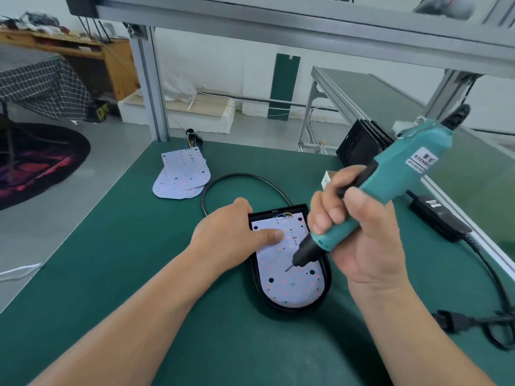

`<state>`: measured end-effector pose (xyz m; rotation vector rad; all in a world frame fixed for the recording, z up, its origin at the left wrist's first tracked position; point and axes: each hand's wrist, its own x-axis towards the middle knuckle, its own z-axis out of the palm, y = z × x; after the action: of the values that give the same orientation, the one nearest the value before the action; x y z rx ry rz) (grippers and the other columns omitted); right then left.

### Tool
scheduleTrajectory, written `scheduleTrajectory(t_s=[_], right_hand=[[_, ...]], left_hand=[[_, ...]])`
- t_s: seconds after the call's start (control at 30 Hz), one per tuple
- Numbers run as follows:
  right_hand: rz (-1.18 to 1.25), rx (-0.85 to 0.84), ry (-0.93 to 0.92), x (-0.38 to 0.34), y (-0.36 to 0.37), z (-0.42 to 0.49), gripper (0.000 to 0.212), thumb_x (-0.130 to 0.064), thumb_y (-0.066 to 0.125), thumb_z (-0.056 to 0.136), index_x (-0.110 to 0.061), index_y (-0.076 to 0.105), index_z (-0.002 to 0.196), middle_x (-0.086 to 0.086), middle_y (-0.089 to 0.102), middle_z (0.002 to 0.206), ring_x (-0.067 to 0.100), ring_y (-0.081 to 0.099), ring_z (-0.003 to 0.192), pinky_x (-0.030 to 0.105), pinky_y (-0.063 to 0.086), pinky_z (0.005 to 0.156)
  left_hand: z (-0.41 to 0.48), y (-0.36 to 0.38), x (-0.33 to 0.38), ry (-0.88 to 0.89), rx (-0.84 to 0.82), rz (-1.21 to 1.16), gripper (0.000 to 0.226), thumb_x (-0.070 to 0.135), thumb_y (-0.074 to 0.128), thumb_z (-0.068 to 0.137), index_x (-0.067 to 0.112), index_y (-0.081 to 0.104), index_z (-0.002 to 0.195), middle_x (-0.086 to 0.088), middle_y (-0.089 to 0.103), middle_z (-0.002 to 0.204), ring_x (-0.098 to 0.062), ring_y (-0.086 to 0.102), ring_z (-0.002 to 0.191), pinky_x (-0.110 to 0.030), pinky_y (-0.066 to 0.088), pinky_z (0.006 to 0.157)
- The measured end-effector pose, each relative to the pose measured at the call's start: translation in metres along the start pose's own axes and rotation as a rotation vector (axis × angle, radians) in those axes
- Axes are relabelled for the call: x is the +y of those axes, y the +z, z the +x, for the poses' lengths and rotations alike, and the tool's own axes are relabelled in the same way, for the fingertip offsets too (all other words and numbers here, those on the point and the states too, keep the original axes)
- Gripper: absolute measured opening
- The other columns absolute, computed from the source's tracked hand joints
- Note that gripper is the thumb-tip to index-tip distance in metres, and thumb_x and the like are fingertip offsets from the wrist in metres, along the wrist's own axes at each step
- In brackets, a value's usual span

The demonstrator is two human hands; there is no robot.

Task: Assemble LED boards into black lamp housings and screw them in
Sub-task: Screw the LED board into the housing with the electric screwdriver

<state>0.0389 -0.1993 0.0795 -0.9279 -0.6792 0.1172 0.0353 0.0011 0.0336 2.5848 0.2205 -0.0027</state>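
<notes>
A black lamp housing [328, 270] lies on the green mat in the middle, with a white LED board [289, 288] seated inside it. My left hand [231, 235] holds the housing's left and far edge, its thumb pressing flat on the board. My right hand [359, 235] grips a teal electric screwdriver [401, 174], tilted, with its bit tip [288, 269] touching the board near its middle. One screw head [293, 285] shows lower on the board.
A stack of spare LED boards [181, 175] with wire bundles lies at the far left of the mat. More black housings [362, 146] stand at the far right. A black power adapter [437, 217] and its cable [490, 277] run along the right edge. A black cord [245, 176] loops behind the housing.
</notes>
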Motion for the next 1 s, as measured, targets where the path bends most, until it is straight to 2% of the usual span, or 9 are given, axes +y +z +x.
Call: scheduleTrajectory(t_s=[0.1, 0.2, 0.27, 0.37, 0.5, 0.63, 0.73, 0.9, 1.0], right_hand=[[0.153, 0.286, -0.026, -0.006, -0.019, 0.005, 0.003, -0.019, 0.059, 0.096, -0.019, 0.061, 0.097, -0.006, 0.044, 0.068, 0.011, 0.045, 0.061, 0.023, 0.044, 0.058], [0.219, 0.465, -0.081, -0.010, -0.035, 0.009, 0.011, -0.021, 0.050, 0.101, -0.018, 0.060, 0.096, -0.006, 0.043, 0.071, 0.011, 0.045, 0.065, 0.022, 0.043, 0.062], [0.240, 0.522, -0.108, -0.010, -0.041, 0.011, 0.009, -0.020, 0.054, 0.101, -0.017, 0.060, 0.096, -0.005, 0.043, 0.072, 0.012, 0.046, 0.067, 0.023, 0.043, 0.063], [0.259, 0.559, -0.119, -0.011, -0.045, 0.012, 0.008, -0.018, 0.056, 0.100, -0.016, 0.061, 0.094, -0.004, 0.044, 0.072, 0.013, 0.048, 0.067, 0.023, 0.044, 0.063], [0.283, 0.555, -0.116, -0.008, -0.043, 0.012, 0.010, -0.017, 0.056, 0.100, -0.016, 0.063, 0.094, -0.003, 0.044, 0.072, 0.013, 0.049, 0.065, 0.024, 0.045, 0.062], [0.305, 0.553, -0.115, -0.007, -0.039, 0.013, 0.013, -0.016, 0.055, 0.100, -0.015, 0.064, 0.092, -0.003, 0.044, 0.072, 0.014, 0.049, 0.064, 0.024, 0.045, 0.061], [0.328, 0.553, -0.123, -0.009, -0.038, 0.013, 0.013, -0.016, 0.055, 0.100, -0.015, 0.065, 0.092, -0.003, 0.044, 0.072, 0.014, 0.049, 0.064, 0.024, 0.045, 0.061], [0.360, 0.566, -0.142, -0.015, -0.039, 0.014, 0.008, -0.017, 0.056, 0.100, -0.014, 0.062, 0.095, -0.003, 0.045, 0.073, 0.012, 0.050, 0.065, 0.024, 0.045, 0.062], [0.370, 0.575, -0.155, -0.018, -0.038, 0.014, 0.004, -0.017, 0.058, 0.099, -0.014, 0.060, 0.097, -0.003, 0.045, 0.074, 0.013, 0.050, 0.065, 0.024, 0.047, 0.061]], left_hand=[[0.004, -0.007, -0.006, -0.019, 0.033, -0.204, 0.060, 0.075, 0.047, 0.095, 0.027, 0.051, 0.131, 0.012, 0.062, 0.089, -0.008, 0.063, 0.076, -0.031, 0.047, 0.067], [0.011, -0.021, -0.010, -0.108, 0.087, -0.657, 0.032, 0.023, 0.044, 0.108, 0.019, 0.058, 0.137, 0.004, 0.066, 0.087, -0.010, 0.055, 0.066, -0.028, 0.050, 0.064], [0.010, -0.032, -0.010, -0.161, -0.020, -1.051, 0.034, -0.001, 0.046, 0.105, 0.006, 0.062, 0.134, -0.007, 0.074, 0.094, -0.011, 0.060, 0.066, -0.027, 0.058, 0.066], [0.002, -0.035, -0.005, -0.100, -0.224, -1.353, 0.025, -0.010, 0.049, 0.105, -0.005, 0.066, 0.124, -0.018, 0.080, 0.105, -0.014, 0.074, 0.076, -0.026, 0.063, 0.071], [-0.010, -0.027, 0.007, -0.055, -0.317, -1.412, 0.013, -0.003, 0.061, 0.101, -0.006, 0.065, 0.113, -0.018, 0.079, 0.098, -0.021, 0.080, 0.088, -0.024, 0.063, 0.069], [-0.018, -0.023, 0.017, 0.028, -0.348, -1.251, 0.024, 0.026, 0.078, 0.083, 0.006, 0.069, 0.091, -0.014, 0.073, 0.081, -0.016, 0.071, 0.059, -0.024, 0.058, 0.050], [-0.024, -0.017, 0.022, 0.045, -0.348, -1.209, 0.021, 0.032, 0.082, 0.079, 0.012, 0.075, 0.081, -0.013, 0.070, 0.076, -0.015, 0.064, 0.050, -0.025, 0.052, 0.046], [-0.028, -0.013, 0.022, 0.114, -0.458, -1.260, 0.017, 0.019, 0.076, 0.095, 0.010, 0.082, 0.108, -0.016, 0.077, 0.100, -0.022, 0.076, 0.082, -0.031, 0.062, 0.070], [-0.030, -0.012, 0.024, 0.145, -0.490, -1.234, 0.017, 0.013, 0.073, 0.097, 0.014, 0.082, 0.112, -0.016, 0.078, 0.109, -0.027, 0.078, 0.098, -0.033, 0.063, 0.076]])
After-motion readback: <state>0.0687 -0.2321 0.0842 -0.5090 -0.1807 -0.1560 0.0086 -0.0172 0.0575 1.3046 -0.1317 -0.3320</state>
